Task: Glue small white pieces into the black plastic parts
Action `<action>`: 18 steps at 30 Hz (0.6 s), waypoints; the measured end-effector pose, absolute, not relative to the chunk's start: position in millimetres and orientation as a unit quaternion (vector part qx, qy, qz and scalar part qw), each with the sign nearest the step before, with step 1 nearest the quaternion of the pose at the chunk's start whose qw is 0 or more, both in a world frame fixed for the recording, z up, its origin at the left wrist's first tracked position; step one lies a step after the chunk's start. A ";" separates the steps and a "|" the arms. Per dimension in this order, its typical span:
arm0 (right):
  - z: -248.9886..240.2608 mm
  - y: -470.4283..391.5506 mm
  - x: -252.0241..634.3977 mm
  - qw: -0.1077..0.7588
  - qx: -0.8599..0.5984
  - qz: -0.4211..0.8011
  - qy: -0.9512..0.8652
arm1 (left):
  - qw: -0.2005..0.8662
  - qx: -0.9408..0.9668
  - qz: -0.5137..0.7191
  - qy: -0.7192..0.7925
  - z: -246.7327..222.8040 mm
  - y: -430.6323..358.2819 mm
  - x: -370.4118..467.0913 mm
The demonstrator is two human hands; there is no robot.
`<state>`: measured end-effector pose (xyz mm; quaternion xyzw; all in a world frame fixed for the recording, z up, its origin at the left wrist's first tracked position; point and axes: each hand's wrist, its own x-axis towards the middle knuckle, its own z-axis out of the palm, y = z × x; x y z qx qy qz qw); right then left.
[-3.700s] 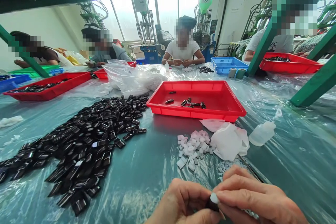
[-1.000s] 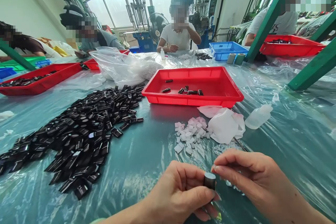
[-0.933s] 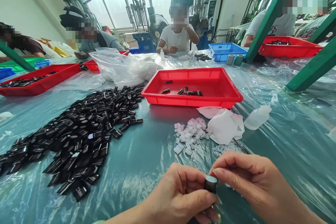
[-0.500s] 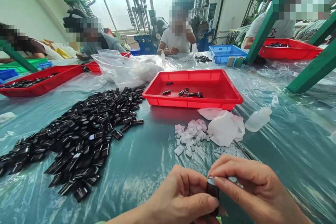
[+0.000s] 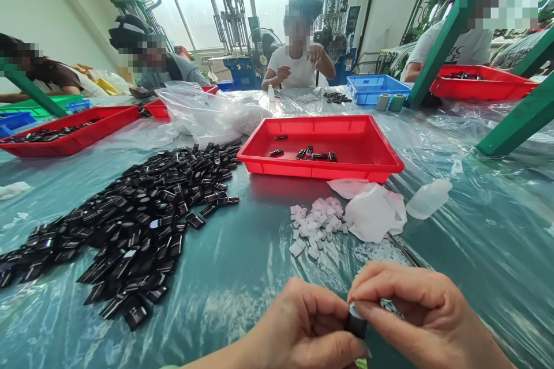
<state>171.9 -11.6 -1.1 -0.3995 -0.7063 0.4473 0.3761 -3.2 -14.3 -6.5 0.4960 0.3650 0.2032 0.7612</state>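
1. The dark piece (image 5: 356,326) stands roughly upright between the left hand's thumb below and its bent index finger on the far-left side.
2. The left hand (image 5: 303,323) is closed around it, with the other fingers curled and partly hidden.
3. The right hand (image 5: 411,308) brings thumb and index fingertips close together at the rim of the piece's pale top (image 5: 354,309); whether they pinch anything, I cannot tell.
4. Beyond the hands lie white chips (image 5: 318,222), just beside a crumpled white bag (image 5: 374,212).
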 end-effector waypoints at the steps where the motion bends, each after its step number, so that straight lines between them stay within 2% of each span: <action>1: -0.4 -11.3 171.7 0.375 -0.400 0.449 -0.706 | 0.765 0.493 0.206 0.361 -7.4 -14.0 -3.5; 18: -3.5 -8.4 175.8 0.405 -0.323 0.414 -0.748 | 0.781 0.454 0.245 0.353 -10.3 -12.6 -7.0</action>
